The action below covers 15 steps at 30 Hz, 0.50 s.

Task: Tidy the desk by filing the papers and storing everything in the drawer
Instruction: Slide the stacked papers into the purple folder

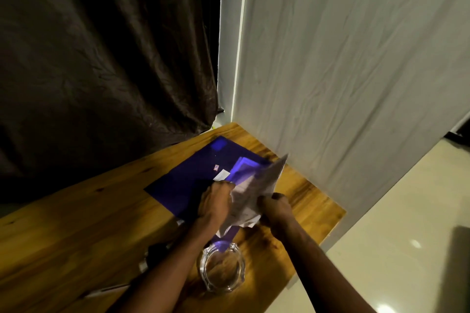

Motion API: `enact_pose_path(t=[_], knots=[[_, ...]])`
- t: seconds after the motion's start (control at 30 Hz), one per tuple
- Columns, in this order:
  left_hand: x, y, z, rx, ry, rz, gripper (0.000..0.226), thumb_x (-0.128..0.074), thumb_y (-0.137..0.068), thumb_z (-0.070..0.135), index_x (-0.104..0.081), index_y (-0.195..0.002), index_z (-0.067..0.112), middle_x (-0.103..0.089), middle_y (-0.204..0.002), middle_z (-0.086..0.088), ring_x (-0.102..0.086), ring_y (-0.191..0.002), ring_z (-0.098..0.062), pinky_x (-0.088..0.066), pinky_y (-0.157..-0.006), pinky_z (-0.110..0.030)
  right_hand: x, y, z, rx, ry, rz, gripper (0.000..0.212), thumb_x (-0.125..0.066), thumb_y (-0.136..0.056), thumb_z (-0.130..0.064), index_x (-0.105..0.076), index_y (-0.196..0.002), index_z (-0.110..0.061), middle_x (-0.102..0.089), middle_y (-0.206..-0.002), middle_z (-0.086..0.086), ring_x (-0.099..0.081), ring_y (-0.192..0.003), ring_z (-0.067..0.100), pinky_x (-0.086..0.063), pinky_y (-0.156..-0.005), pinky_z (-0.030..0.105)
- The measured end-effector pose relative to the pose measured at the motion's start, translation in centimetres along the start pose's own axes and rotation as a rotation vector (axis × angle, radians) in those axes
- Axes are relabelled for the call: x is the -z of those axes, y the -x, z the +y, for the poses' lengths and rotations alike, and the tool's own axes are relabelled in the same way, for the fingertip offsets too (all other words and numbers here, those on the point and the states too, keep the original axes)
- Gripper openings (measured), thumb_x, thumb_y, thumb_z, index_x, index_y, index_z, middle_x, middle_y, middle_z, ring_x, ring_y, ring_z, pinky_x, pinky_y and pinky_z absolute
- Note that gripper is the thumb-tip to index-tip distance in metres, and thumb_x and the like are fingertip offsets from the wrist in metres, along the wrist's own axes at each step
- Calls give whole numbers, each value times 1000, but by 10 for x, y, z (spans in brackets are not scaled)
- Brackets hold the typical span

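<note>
A blue plastic folder (188, 180) lies open on the wooden desk (76, 223), near its far right corner. Above the folder's near edge I hold a bundle of crumpled white papers (256, 190) with both hands. My left hand (215, 207) grips the papers' left side. My right hand (276, 207) grips their right side with curled fingers. The papers tilt up toward the wall and are blurred. A small white slip and a red sticker show on the folder behind my left hand.
A clear glass ashtray (221, 269) stands on the desk between my forearms. A dark object (159, 251) and a pen-like white item (106, 290) lie at the near left. A dark curtain hangs behind, a white cloth-covered wall (343, 71) at the right.
</note>
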<state>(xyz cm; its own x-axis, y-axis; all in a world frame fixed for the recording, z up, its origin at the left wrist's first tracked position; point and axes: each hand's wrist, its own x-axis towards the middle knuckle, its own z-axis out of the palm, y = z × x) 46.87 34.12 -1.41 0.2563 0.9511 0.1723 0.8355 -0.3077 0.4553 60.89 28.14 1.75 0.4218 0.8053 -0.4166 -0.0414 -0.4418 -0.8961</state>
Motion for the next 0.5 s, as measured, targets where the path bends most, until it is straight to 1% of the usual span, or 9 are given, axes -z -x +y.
enact_pose_path(t=[0.07, 0.13, 0.23, 0.3, 0.37, 0.4, 0.43, 0.47, 0.5], knots=[[1, 2, 1, 5, 43, 59, 28, -53, -88, 2, -68, -107, 16, -69, -103, -6, -67, -94, -28, -56, -74, -39, -2, -8, 9, 3, -46, 67, 49, -59, -63, -31, -63, -100, 1, -65, -85, 18, -62, -67, 29, -46, -47, 28], [1, 4, -2, 21, 87, 125, 23, -55, -85, 3, -68, -99, 16, -69, -91, -6, -67, -85, -27, -55, -68, -38, 1, -13, 11, 27, -98, 153, 47, -60, -70, -30, -61, -105, 1, -64, -91, 17, -60, -73, 27, -44, -48, 26], [-3, 6, -2, 69, 172, 189, 14, -58, -82, 6, -66, -83, 17, -68, -78, -6, -66, -73, -26, -53, -61, -36, 2, -8, 5, -4, -275, 126, 24, -54, -88, -5, -55, -111, 3, -64, -95, 21, -63, -76, 32, -51, -50, 30], [-7, 4, 4, 60, 239, 189, 13, -57, -80, 9, -68, -83, 17, -70, -76, -5, -67, -71, -27, -54, -61, -40, -3, -9, 4, -47, -323, 63, 23, -49, -90, 4, -53, -113, 6, -63, -94, 23, -64, -75, 33, -54, -58, 37], [-10, 4, 11, 45, 286, 185, 16, -58, -80, 13, -70, -87, 19, -72, -82, -4, -69, -76, -26, -56, -65, -41, -9, -7, 4, -61, -329, -10, 30, -50, -89, 4, -52, -119, 7, -65, -102, 27, -66, -84, 40, -55, -71, 48], [-11, 4, 13, 42, 307, 197, 18, -58, -80, 14, -71, -90, 20, -74, -86, -3, -69, -78, -25, -57, -67, -41, -11, -11, 8, -57, -357, -42, 33, -53, -88, 2, -53, -121, 6, -65, -106, 28, -65, -90, 42, -55, -77, 52], [-11, 4, 14, 42, 327, 218, 19, -58, -80, 13, -71, -91, 20, -74, -88, -3, -70, -79, -24, -57, -68, -41, -11, -11, 8, -38, -375, -42, 38, -62, -86, -4, -54, -122, 4, -65, -108, 27, -65, -94, 42, -53, -82, 55], [-11, 4, 13, 37, 348, 246, 18, -59, -81, 11, -72, -91, 20, -74, -88, -2, -70, -79, -23, -58, -68, -41, -10, -14, 11, -15, -394, -31, 54, -77, -77, -19, -55, -123, 2, -65, -109, 26, -64, -98, 42, -52, -86, 58], [-12, 5, 11, 33, 364, 274, 18, -61, -81, 8, -72, -90, 19, -75, -88, -2, -70, -79, -21, -58, -68, -40, -7, -19, 15, 17, -379, -10, 79, -88, -60, -33, -55, -124, 0, -64, -110, 24, -63, -100, 42, -51, -88, 59]])
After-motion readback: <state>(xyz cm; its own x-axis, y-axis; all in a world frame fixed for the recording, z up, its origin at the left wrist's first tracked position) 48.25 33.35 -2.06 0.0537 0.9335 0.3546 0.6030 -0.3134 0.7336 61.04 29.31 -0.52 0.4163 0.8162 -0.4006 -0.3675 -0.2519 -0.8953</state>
